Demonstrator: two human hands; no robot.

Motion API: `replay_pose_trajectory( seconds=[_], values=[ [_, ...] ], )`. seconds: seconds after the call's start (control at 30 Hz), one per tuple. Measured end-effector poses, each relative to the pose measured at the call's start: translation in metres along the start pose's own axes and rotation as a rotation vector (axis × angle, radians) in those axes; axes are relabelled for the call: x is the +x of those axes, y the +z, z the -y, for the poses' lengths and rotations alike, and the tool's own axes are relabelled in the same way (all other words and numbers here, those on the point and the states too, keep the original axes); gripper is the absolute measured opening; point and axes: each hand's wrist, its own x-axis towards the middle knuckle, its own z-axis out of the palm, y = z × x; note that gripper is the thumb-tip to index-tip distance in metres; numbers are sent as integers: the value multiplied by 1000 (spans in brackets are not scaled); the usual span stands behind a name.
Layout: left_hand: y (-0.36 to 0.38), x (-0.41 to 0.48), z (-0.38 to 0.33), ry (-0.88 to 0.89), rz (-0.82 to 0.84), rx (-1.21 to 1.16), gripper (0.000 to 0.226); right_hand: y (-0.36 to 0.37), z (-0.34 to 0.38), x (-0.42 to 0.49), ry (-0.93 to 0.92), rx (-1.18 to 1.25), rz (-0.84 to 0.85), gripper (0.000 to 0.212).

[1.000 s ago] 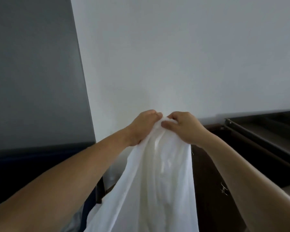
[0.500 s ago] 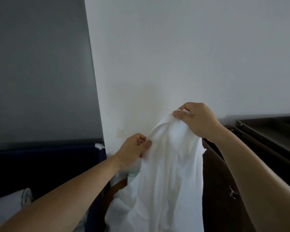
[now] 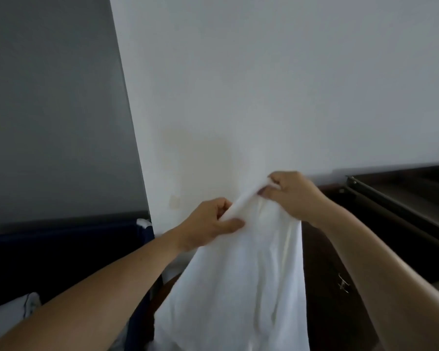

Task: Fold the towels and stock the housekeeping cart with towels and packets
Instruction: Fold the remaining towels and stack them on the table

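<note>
Towel (image 3: 238,287) below left grip (image 3: 208,224), right grip (image 3: 292,196)

A wall (image 3: 264,84) stands close behind the towel (image 3: 238,274), closing the way forward. A cabinet (image 3: 403,206) blocks the right and a bin (image 3: 61,249) the lower left. Overhead is open.

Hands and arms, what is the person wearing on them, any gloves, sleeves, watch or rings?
Nothing shows. The left hand and right hand are ungloved, with no rings visible. The left forearm and right forearm are bare down to the frame's edge: no sleeve, watch or band in view.
</note>
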Motion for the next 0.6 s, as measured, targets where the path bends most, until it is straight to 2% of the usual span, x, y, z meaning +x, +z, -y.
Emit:
replay_pose_trajectory(
  seconds=[0.1, 0.17, 0.27, 0.37, 0.4, 0.5, 0.6],
  values=[
    [4, -11, 31, -85, -58, -83, 36, -24, -2, 6, 73, 142, -176, 19],
    [-4, -17, 35, -121, -111, -190, 46, -35, -12, 6, 115, 167, -197, 17],
    [-16, -12, 16, -75, -99, -175, 49, -36, -21, 0, 113, 38, -26, 27],
    [-14, 4, -23, 56, -15, -124, 24, -9, -4, -10, 36, -16, 204, 75],
    [-12, 8, -35, 98, 13, -145, 16, 2, 0, -12, -5, -33, 245, 75],
    [-8, 15, -48, 158, 14, -180, 7, 24, 4, -14, -44, -22, 274, 29],
    [-2, 12, -29, 86, 11, -156, 19, 16, -2, -13, -53, -18, 129, 18]
  ],
)
